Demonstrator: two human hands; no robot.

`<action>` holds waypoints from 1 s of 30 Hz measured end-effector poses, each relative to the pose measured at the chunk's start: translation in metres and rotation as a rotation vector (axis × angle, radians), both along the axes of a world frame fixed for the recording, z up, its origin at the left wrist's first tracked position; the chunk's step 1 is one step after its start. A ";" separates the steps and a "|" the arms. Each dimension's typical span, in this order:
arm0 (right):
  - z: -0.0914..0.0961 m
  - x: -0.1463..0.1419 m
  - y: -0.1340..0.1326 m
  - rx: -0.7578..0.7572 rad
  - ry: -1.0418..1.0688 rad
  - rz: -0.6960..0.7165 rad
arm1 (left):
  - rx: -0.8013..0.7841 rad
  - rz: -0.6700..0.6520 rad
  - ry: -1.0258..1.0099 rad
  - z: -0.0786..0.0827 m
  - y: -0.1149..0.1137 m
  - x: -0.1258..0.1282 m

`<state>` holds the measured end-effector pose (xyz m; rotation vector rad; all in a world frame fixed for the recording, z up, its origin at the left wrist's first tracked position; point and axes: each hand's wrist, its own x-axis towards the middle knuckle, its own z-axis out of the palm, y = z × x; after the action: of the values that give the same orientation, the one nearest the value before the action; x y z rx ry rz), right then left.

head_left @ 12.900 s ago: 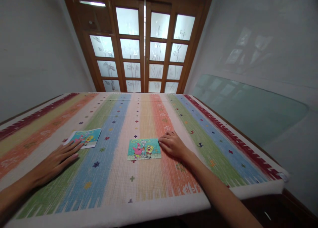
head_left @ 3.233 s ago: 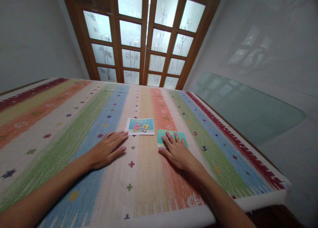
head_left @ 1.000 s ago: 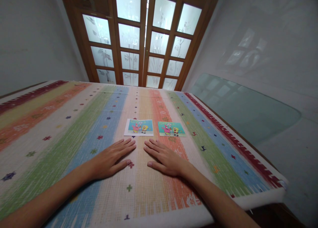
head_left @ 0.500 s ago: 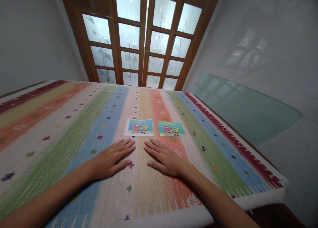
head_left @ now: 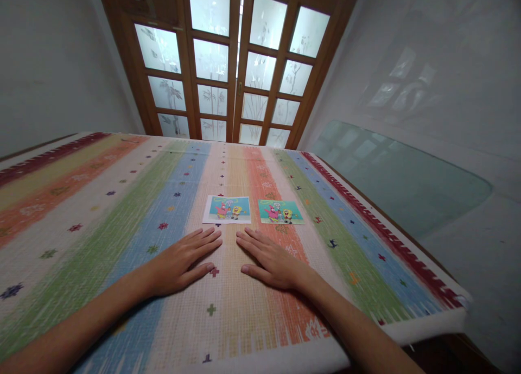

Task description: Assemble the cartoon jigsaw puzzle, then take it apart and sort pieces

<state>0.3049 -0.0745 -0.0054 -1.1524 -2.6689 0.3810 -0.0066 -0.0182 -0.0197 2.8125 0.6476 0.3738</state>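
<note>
You are resting both hands flat on the surface point(head_left: 101, 216), palms down, fingers loosely spread and grasping nothing. Your left hand point(head_left: 179, 262) is lying across the blue and cream stripes of the striped cloth point(head_left: 366, 238). Your right hand point(head_left: 271, 260) is lying on the cream and orange ones. The two are angling inward, with a narrow gap showing between their fingertips.

Just beyond those fingertips the white-bordered card point(head_left: 227, 209) is lying flat. The borderless card point(head_left: 280, 211) is sitting just beside it on your right, with a slim strip of cloth showing between them. Neither hand is touching either card.

Doing this well is, by my judgement, a matter of stillness. Open, relaxed hands with the weight on the palms are pressing the cloth down rather than dragging it, so nothing is bunching and nudging the cards out of line. Fingertips stopping short of the near edges are leaving both pictures fully uncovered and clear of shadow.
</note>
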 end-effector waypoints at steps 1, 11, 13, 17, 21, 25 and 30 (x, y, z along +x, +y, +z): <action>0.000 0.000 0.000 -0.001 -0.004 0.003 | 0.001 0.001 -0.002 0.000 0.000 0.000; -0.003 0.000 0.000 0.034 -0.010 0.009 | 0.007 0.003 -0.019 -0.001 0.000 0.000; -0.003 0.000 0.000 0.029 -0.019 0.014 | 0.014 0.004 -0.004 -0.001 0.000 0.000; -0.002 0.000 0.000 0.019 -0.027 0.017 | 0.011 0.007 0.007 -0.002 0.000 0.000; -0.002 0.002 0.000 0.006 -0.001 0.002 | 0.010 0.009 -0.027 -0.002 0.000 -0.001; -0.002 0.002 0.000 -0.009 0.004 -0.015 | 0.018 0.017 -0.033 -0.002 -0.001 -0.001; -0.003 0.001 0.000 0.024 -0.008 0.014 | 0.017 0.011 0.000 -0.003 0.000 -0.001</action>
<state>0.3059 -0.0745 -0.0082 -1.1320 -2.6820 0.3469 -0.0071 -0.0187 -0.0224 2.8262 0.6626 0.3829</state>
